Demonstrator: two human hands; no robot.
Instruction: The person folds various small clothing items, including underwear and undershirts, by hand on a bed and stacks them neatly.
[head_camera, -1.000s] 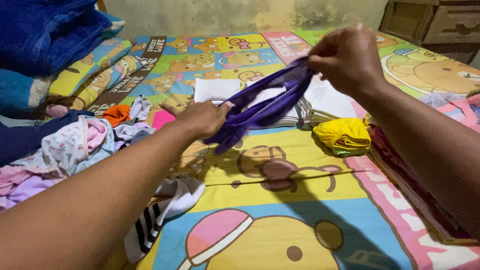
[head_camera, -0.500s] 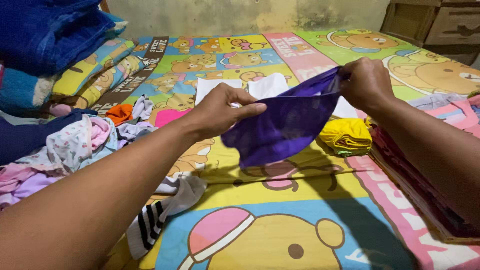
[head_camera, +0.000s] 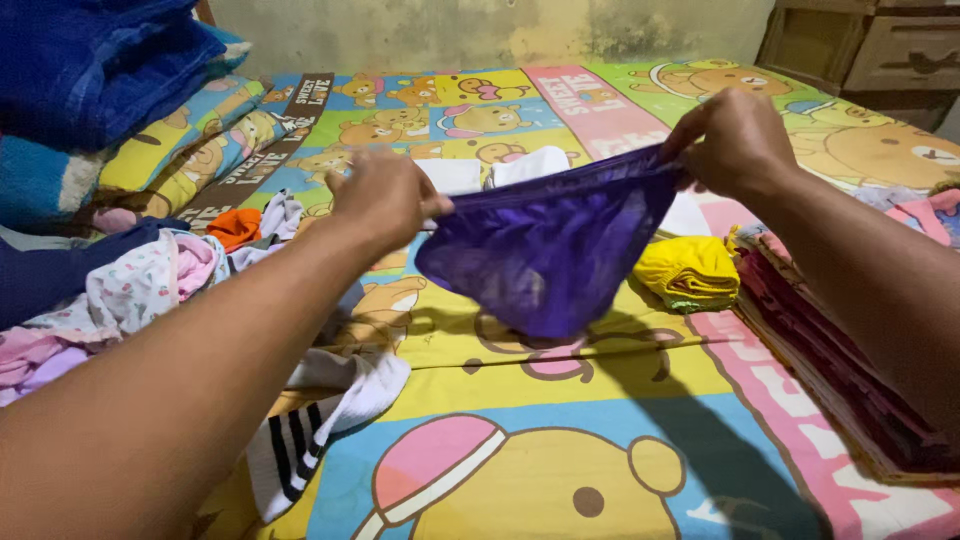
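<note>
Head camera view looks down both forearms, which reach out over a bed covered by a bright cartoon-bear sheet (head_camera: 560, 480). Left hand (head_camera: 388, 195) is raised above the sheet with the wrist bent and the knuckles facing the camera, its fingers curled closed on one upper corner of a purple garment (head_camera: 545, 250). Right hand (head_camera: 735, 140) sits a little higher and farther out, also seen from the back, pinching the opposite corner with the fingers bunched tight. Between the two hands the top edge of the purple garment is pulled into a nearly straight line, and the rest of the thin cloth hangs down in a rounded pouch, off the sheet and casting a shadow below it. Left forearm runs in from the lower left corner, right forearm from the right edge.

Just behind the garment lies folded white cloth (head_camera: 470, 172). A folded yellow garment (head_camera: 690, 270) rests on the sheet below the right hand, beside a stack of dark red folded cloth (head_camera: 830, 360). Under the left forearm lies a striped white sock (head_camera: 300, 440), and a heap of mixed clothes (head_camera: 130, 290) sits at the left, with blue blankets (head_camera: 90, 70) above it.
</note>
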